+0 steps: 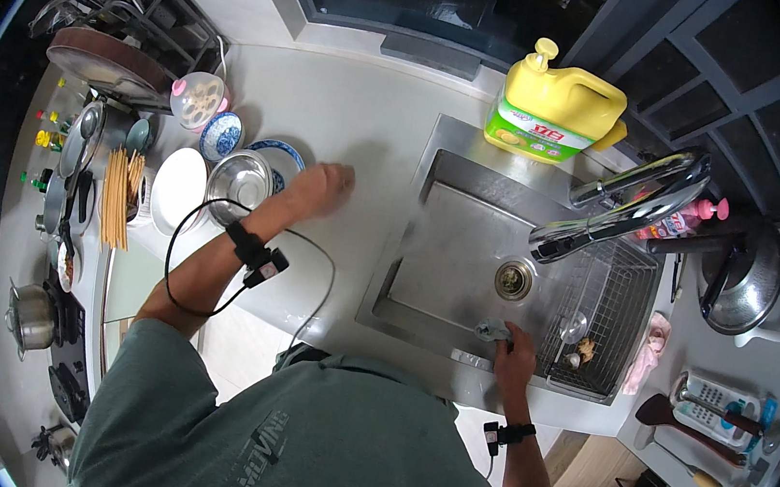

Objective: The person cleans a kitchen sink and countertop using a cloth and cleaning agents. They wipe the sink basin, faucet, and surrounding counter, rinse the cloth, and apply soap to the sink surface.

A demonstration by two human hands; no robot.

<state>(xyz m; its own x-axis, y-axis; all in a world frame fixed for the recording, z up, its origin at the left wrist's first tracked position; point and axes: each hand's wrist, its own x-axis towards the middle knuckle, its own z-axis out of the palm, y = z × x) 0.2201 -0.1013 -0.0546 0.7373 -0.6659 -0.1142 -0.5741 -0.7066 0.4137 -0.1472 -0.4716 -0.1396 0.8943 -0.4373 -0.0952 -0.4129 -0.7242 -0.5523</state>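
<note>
My left hand point(323, 190) is over the countertop point(369, 117) left of the sink, its fingers curled and blurred; whether anything is in them I cannot tell. Beside its wrist are a stainless steel bowl point(240, 185) and a blue-rimmed plate point(279, 155). My right hand point(515, 361) is at the near edge of the stainless steel sink point(462, 252), holding a crumpled grey-green cloth point(493, 329) over the basin. Just right of that hand, a wire basket point(605, 306) in the sink holds a clear round item point(573, 327) and some food scraps point(586, 350).
A chrome faucet point(621, 206) arches over the sink. Behind stands a yellow detergent jug point(552, 110). White plates point(178, 192), a patterned bowl point(220, 136) and chopsticks point(118, 199) crowd the left. A pink cloth point(648, 354) and a lidded pan point(744, 276) are at the right.
</note>
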